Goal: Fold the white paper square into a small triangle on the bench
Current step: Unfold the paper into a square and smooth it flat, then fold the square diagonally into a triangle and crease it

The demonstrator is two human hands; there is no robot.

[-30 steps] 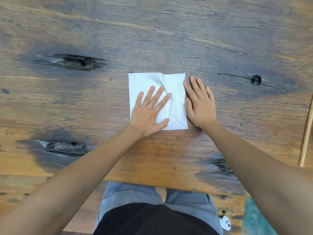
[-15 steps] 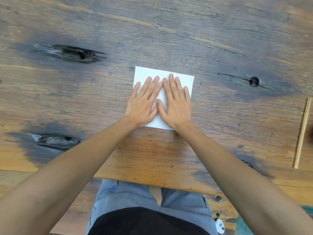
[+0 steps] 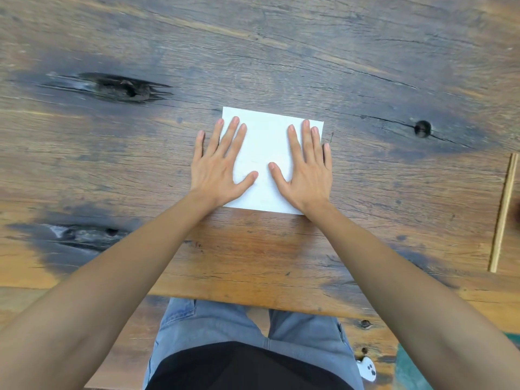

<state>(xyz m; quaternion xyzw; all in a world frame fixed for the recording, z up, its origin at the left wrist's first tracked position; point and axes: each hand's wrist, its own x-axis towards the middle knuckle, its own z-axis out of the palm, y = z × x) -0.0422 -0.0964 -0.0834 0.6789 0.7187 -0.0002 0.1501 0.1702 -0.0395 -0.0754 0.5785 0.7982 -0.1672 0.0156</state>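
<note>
One paper (image 3: 267,153), two hands, left (image 3: 218,175) and right (image 3: 305,178), one table (image 3: 253,52), one stick (image 3: 505,212) lying on it.

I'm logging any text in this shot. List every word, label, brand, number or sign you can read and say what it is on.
None can be read.
White paper square: blank, only faint creases.
Bench: bare wood grain and dark knots, no lettering.
Small white object by the jeans: dark dots, no readable text.
Wooden stick: unmarked.
Left hand and right hand lie flat on the paper, hiding parts of it.
</note>
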